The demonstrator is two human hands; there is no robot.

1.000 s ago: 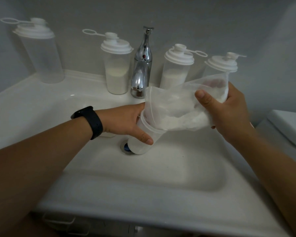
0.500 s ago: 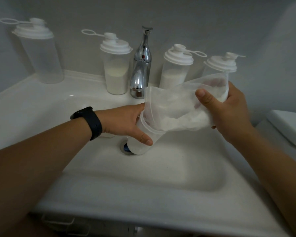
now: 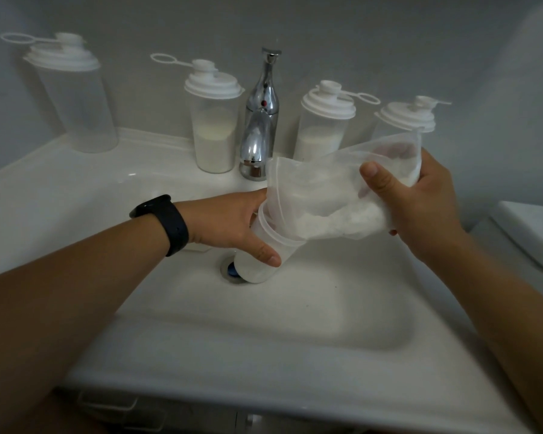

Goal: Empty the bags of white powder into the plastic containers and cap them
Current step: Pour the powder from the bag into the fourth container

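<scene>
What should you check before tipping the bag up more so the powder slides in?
1. Bag mouth inside the open container: ok.
2. Left hand grips the container: ok.
3. Right hand grips the bag's far end: ok.
4. Container upright: not ok, it leans toward the bag.
5. Container held over the sink for spills: ok.
6. Room left in the container: cannot tell.
</scene>
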